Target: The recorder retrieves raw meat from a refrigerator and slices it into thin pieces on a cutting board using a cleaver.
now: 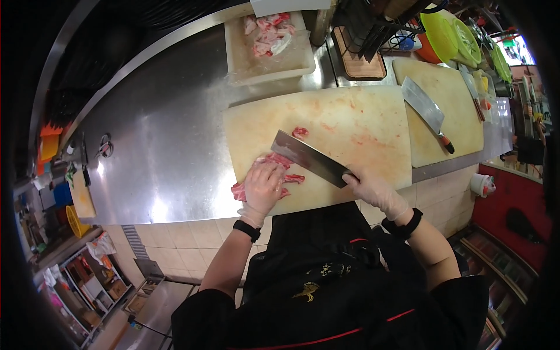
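Near the front-left corner of the pale cutting board (373, 111) on the steel bench (163, 151), the red meat (280, 158) is being pinned under the gloved left hand (263, 184), whose grip is being held closed over its top, fingers bent and drawn together. By the right hand (372, 190), the cleaver (311, 158) is being held in a closed grip at the handle end, with the blade being pointed away and leftward. From this right grip the meat is lying to the left, the left hand being nearer. The meat's long axis is running from near left to far right, roughly crosswise to the blade, whose edge is being held just beside it; whether contact is being made cannot be told.
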A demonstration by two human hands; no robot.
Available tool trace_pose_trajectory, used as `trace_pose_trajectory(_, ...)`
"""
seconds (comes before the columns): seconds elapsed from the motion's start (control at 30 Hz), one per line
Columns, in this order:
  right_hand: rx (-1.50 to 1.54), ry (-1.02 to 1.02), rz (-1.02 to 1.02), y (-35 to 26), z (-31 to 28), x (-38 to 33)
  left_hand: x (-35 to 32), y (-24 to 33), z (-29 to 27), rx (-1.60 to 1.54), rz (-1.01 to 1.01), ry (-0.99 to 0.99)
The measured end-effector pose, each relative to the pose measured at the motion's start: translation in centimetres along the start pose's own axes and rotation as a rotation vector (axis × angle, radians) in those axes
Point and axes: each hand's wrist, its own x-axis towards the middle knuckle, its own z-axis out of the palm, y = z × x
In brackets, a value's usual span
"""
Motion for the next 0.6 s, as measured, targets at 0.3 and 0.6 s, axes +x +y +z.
trace_pose_trajectory(0.3, -0.472, 0.282, -0.409, -2.6, 4.8, -3.1, -0.4, -0.1, 0.2, 0.027, -0.099, -0.057)
trace_pose_trajectory(0.6, -0.499, 0.272, -0.375, -3.3, 5.0, -3.4, -0.5, -0.4, 0.3, 0.089, -0.039, -0.074)
